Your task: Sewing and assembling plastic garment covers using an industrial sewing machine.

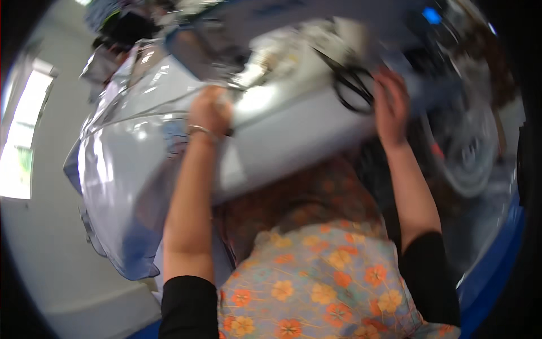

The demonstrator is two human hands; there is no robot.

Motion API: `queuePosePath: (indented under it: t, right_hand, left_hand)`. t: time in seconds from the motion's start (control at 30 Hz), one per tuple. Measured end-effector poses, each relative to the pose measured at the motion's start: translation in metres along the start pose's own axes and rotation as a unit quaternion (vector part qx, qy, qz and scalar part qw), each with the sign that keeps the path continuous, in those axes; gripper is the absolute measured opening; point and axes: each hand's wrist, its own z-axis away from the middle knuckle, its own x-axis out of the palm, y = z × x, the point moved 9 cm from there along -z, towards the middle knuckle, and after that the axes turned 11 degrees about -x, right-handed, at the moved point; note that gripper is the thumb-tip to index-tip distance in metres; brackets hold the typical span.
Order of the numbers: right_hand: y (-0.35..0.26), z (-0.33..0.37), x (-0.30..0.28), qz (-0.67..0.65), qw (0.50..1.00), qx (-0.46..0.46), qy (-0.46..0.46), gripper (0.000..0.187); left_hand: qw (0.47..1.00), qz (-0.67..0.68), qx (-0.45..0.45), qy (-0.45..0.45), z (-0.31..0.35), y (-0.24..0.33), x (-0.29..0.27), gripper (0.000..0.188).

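My left hand (pixel 211 111), with a bracelet at the wrist, is closed near the left part of a white work table (pixel 293 138). Motion blur hides what its fingers hold, if anything. A pair of black scissors (pixel 353 90) lies at a slant on the right part of the table, its blades toward the far left. Right beside the handle loops is my right hand (pixel 392 107), its blurred fingers stretched away from me. Whether it touches the loops is unclear. Crumpled whitish material (pixel 282 59) is heaped beyond the scissors.
A blue-grey machine body (pixel 350 14) spans the far side. Shiny clear plastic sheeting (pixel 121 152) hangs over the left side. Clear plastic (pixel 466 147) is bundled at the right. A flowered apron (pixel 316 282) covers my lap, and a bright window (pixel 22 135) is at far left.
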Motion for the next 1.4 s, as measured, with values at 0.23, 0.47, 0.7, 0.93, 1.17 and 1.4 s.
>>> queuePosePath:
  t: [0.23,0.47,0.7,0.93,1.17,1.4]
  right_hand:
    - [-0.082,0.142,-0.029,-0.211,0.966,0.070,-0.134,0.018]
    - [-0.097,0.230,0.023,-0.340,0.889,0.136,-0.275,0.021]
    - [-0.089,0.241,0.026,-0.330,0.875,0.155,-0.320,0.022]
    - [-0.091,0.243,0.026,-0.335,0.881,0.138,-0.305,0.020]
    - [-0.124,0.153,0.015,-0.333,0.871,0.132,-0.337,0.011]
    - [-0.165,0.012,0.132,-0.287,0.883,-0.034,-0.370,0.022]
  left_hand:
    - [0.981,-0.191,0.004,-0.010,0.003,-0.012,0.021,0.037]
    - [0.974,-0.224,-0.017,-0.017,-0.005,-0.030,0.030,0.037]
    - [0.978,-0.208,-0.020,-0.016,0.004,-0.013,0.025,0.037]
    - [0.987,-0.160,-0.001,-0.027,0.018,0.010,0.020,0.029]
    - [0.996,-0.004,-0.011,0.083,0.065,0.040,-0.028,0.021]
    - [0.994,0.081,-0.047,0.061,0.072,0.045,-0.042,0.017]
